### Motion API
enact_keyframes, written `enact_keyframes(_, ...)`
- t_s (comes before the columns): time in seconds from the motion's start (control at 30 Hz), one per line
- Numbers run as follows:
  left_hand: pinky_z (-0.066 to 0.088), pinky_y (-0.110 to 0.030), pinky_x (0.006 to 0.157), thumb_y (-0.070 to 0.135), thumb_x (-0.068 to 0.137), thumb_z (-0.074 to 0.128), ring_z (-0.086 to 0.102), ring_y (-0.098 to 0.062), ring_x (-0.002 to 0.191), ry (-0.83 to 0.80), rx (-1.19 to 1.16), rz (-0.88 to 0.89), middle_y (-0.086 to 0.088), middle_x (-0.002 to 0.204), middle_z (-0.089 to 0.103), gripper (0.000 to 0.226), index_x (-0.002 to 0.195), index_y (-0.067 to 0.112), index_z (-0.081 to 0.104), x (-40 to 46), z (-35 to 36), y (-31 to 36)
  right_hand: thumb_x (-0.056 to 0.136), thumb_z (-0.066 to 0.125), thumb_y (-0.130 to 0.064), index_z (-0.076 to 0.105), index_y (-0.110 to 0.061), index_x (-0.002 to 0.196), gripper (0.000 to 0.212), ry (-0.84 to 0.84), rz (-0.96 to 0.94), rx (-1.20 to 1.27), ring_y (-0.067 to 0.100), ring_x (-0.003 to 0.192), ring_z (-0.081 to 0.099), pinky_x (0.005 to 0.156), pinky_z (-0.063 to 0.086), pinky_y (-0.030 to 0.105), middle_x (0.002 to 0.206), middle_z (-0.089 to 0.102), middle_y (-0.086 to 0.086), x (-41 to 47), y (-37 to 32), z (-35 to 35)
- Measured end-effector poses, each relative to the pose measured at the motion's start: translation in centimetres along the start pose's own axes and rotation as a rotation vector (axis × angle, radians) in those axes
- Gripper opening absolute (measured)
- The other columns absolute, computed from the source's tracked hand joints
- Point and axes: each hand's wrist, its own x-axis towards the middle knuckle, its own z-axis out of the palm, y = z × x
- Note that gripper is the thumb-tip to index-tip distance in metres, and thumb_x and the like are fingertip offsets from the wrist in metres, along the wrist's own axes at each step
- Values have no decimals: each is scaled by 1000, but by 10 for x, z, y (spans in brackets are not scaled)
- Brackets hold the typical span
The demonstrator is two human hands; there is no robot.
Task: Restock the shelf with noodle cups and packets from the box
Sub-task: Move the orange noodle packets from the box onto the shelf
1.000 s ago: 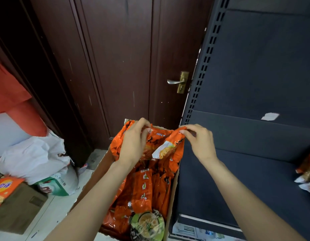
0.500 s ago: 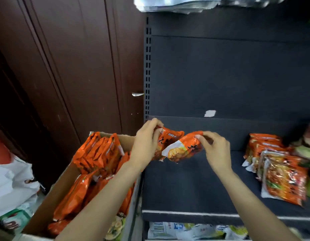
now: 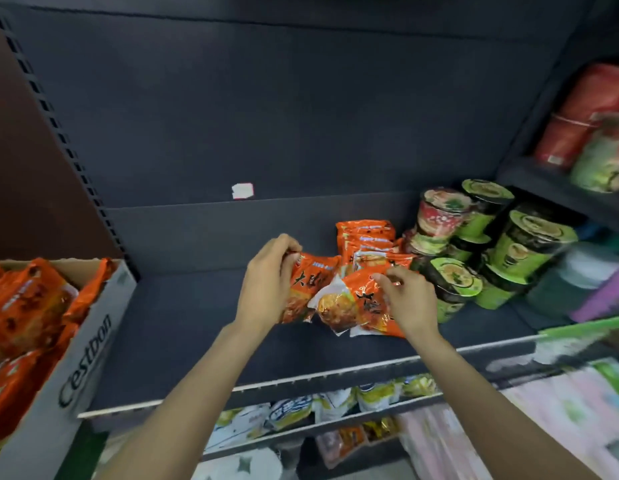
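My left hand (image 3: pixel 270 278) grips the top of an orange noodle packet (image 3: pixel 306 289) just above the dark shelf (image 3: pixel 197 327). My right hand (image 3: pixel 405 299) pinches a second orange packet (image 3: pixel 349 303) beside it. Both packets hang in front of a row of orange packets (image 3: pixel 365 237) standing on the shelf. To their right are stacked green and red noodle cups (image 3: pixel 474 244). The cardboard box (image 3: pixel 86 355) at the left holds several more orange packets (image 3: pixel 27 306).
The left half of the shelf is bare up to the perforated upright (image 3: pixel 58 129). Red and green packs (image 3: pixel 592 133) sit on a higher shelf at right. Lower shelves hold bagged goods (image 3: pixel 336 407). A white label (image 3: pixel 242 190) sticks to the back panel.
Both hands carried the two orange packets out of the box and rightwards over the shelf, up to the standing packets. The view swung right, so the door is gone and the cups appear.
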Motion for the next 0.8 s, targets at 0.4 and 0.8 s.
enact_keyframes(0.4, 52, -28, 77, 13, 96, 49, 57, -4, 90, -87, 42, 4, 8, 97, 61, 7, 94, 18, 54, 8, 59, 33, 94, 55, -25, 41, -13, 129, 40, -174, 186, -33, 20, 61, 53, 51, 37, 33, 77, 58, 4, 21, 96, -13)
enact_keyframes(0.8, 51, -30, 80, 10, 96, 48, 58, -6, 90, -7, 63, -24, 6, 97, 62, 9, 94, 16, 54, 14, 48, 29, 88, 63, -23, 19, -27, 147, 74, -346, 33, -171, 34, 125, 41, 98, 44, 46, 142, 28, 14, 31, 77, 2)
